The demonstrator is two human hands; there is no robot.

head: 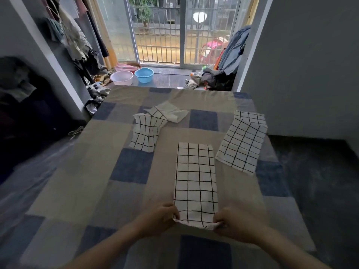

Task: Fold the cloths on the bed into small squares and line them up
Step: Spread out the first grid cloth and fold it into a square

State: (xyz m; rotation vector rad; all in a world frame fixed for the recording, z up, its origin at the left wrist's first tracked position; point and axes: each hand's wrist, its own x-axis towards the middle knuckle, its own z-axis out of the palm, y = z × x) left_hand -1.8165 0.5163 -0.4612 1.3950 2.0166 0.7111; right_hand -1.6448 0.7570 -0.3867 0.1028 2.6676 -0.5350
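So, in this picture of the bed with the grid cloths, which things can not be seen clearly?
- Head view: near corners of the long cloth, covered by the left hand and right hand.
- Head view: how many cloths the crumpled pile holds; they overlap.
- Head view: how many layers the right cloth has; its top hides any beneath.

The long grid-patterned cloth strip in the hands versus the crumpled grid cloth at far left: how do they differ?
The long grid-patterned cloth strip lies flat and straight; the crumpled grid cloth is rumpled. The strip's near end is pinched by the left hand and right hand; the crumpled one lies untouched. Both are white with black lines.
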